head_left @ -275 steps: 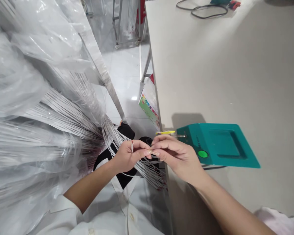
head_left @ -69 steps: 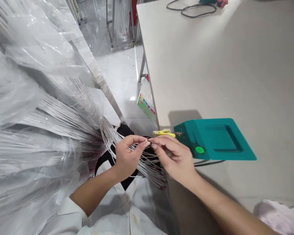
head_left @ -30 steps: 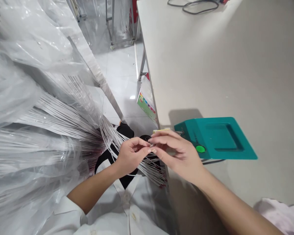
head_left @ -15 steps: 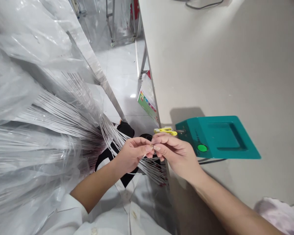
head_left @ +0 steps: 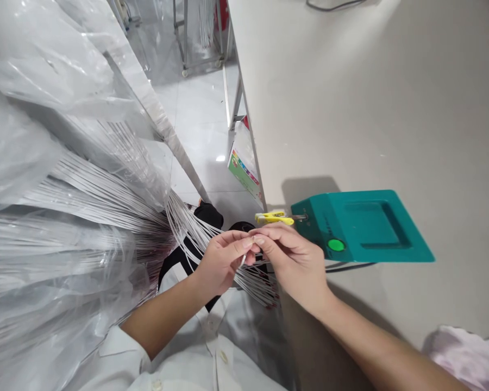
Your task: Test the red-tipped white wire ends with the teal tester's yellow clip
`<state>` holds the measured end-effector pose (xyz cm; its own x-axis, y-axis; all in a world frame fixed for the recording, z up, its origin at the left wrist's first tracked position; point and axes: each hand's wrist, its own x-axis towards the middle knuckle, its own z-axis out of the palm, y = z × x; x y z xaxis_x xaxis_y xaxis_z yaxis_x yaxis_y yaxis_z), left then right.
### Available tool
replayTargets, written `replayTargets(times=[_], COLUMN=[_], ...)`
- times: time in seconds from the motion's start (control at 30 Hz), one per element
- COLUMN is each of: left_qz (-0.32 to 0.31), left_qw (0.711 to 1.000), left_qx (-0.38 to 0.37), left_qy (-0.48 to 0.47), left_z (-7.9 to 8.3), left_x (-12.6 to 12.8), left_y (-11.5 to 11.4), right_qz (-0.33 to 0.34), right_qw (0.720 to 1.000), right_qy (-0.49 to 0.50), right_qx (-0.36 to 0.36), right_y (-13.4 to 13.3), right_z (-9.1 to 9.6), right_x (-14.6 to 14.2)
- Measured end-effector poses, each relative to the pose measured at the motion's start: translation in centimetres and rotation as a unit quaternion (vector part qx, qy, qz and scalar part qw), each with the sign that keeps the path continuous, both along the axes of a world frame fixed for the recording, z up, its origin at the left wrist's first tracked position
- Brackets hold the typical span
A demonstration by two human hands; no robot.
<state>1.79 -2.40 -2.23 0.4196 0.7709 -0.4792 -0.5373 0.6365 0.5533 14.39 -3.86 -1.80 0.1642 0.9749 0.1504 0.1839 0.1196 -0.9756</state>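
Observation:
My left hand is closed in a pinch on a thin white cable, a short length of which shows under its fingers. Thumb and fingers of my right hand are pinched too, touching the left fingertips; whatever lies between them is hidden. Below both hands hangs a bundle of white cables with reddish ends, running over from the left. Just beyond my right hand, a yellow clip is attached to a teal tester-like device with a green button.
The pale table fills the right side. Clear plastic sheeting wraps more cables on the left, beside a slanting rail. A printed box stands below the table edge. A pinkish cloth lies at the lower right.
Both hands stay together at nearly the same place. The fingertips have shifted slightly, covering the small thing between them, and a short white cable length shows more plainly under my left hand.

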Motion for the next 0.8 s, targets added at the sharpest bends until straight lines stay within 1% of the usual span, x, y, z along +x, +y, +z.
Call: replayTargets(times=[0.07,0.13,0.3,0.37,0.5,0.57,0.63,0.73,0.8], left_qz=[0.001,0.008,0.03,0.035,0.046,0.046,0.044,0.044,0.055], left_qw=[0.999,0.995,0.979,0.972,0.964,0.965,0.968,0.971,0.97], left_qx=[0.017,0.038,0.095,0.111,0.119,0.115,0.105,0.091,0.093], left_qy=[0.05,0.096,0.18,0.206,0.232,0.231,0.225,0.218,0.217], left_z=[0.2,0.3,0.3,0.2,-0.1,-0.3,-0.4,-0.4,-0.2], left_x=[-0.2,-0.3,-0.1,0.0,0.2,0.3,0.3,0.2,0.0], left_y=[0.0,0.0,-0.4,-0.6,-0.8,-0.8,-0.8,-0.7,-0.5], right_qz=[-0.006,-0.002,-0.001,0.007,0.041,0.052,0.056,0.066,0.09], right_qw=[0.996,0.988,0.963,0.939,0.864,0.844,0.841,0.853,0.863], right_qy=[-0.076,-0.132,-0.232,-0.297,-0.444,-0.475,-0.48,-0.466,-0.457], right_qx=[0.049,0.081,0.138,0.176,0.233,0.243,0.245,0.223,0.197], right_y=[0.1,0.1,0.1,0.1,0.3,0.4,0.6,0.6,0.4], right_z=[-0.2,-0.4,-0.5,-0.6,-0.5,-0.4,-0.4,-0.5,-0.6], right_x=[0.1,0.2,0.2,0.5,1.1,1.4,1.5,1.6,1.6])
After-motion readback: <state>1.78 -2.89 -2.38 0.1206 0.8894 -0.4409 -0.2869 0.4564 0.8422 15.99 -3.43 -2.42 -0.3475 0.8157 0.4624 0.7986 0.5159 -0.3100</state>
